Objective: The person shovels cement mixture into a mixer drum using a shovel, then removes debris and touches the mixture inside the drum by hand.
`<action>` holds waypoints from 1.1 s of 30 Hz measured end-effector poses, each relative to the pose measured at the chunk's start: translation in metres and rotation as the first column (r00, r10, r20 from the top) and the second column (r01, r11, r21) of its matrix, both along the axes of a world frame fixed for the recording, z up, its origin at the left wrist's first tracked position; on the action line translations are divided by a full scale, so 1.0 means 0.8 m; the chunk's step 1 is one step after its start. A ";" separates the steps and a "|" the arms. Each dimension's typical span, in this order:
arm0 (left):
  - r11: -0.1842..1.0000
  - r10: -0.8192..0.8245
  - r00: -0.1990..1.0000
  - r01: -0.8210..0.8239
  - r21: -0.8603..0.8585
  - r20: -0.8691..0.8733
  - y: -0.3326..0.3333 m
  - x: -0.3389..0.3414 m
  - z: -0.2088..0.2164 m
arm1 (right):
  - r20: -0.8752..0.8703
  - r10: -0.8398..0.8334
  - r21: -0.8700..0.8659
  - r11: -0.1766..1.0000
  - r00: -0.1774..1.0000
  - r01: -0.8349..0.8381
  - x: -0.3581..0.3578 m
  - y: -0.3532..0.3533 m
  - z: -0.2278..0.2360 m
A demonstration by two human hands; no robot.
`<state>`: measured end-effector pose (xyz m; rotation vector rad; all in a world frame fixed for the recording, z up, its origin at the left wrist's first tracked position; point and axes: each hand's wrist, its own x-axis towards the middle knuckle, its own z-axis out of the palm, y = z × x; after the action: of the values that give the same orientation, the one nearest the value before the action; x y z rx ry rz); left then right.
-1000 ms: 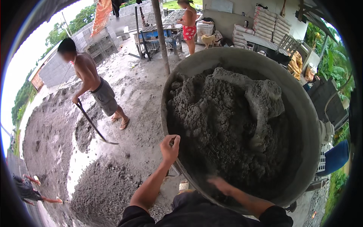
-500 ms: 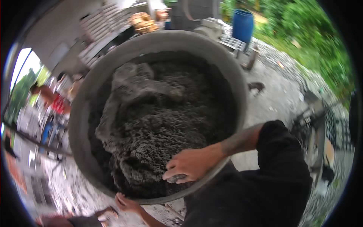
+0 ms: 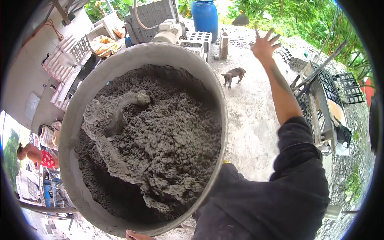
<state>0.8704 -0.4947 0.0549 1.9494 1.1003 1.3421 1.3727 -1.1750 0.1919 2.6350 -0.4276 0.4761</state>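
Observation:
A large round mixer drum in front of me holds loose, damp grey concrete mix. A mixing arm caked in the same mix rises out of it on the left. My right hand is raised at the far right of the drum, fingers spread and nothing in them. Just beyond its fingertips shows a dark grey lump, seemingly in the air. At the bottom edge my left hand is at the near rim of the drum, its fingers curled against it and mostly cut off.
A small dark dog stands on the concrete floor right of the drum. Behind are a motor, hollow blocks and a blue barrel. A metal bench stands right; another person is at left.
My right hand has left the drum, swung up to the far right and opened. The dark lump it held is out of it. The view has turned right; my left hand stays by the rim.

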 end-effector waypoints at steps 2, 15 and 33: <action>0.999 0.037 0.993 -0.035 0.016 -0.113 0.002 0.015 -0.012 | 0.304 0.117 0.175 0.969 0.946 -0.176 -0.026 0.053 0.053; 0.997 0.056 0.991 -0.062 -0.043 -0.120 -0.020 0.033 -0.014 | 0.320 0.411 0.737 0.458 0.854 -0.497 -0.074 0.248 -0.115; 0.984 0.179 0.981 -0.179 0.007 -0.073 -0.053 0.026 -0.003 | 0.626 0.142 0.721 0.270 0.767 -0.638 -0.046 0.203 -0.175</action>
<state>0.8909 -0.5369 0.0522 1.9519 1.3379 1.3718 1.3355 -1.0127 0.0519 3.7842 -0.0790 1.4203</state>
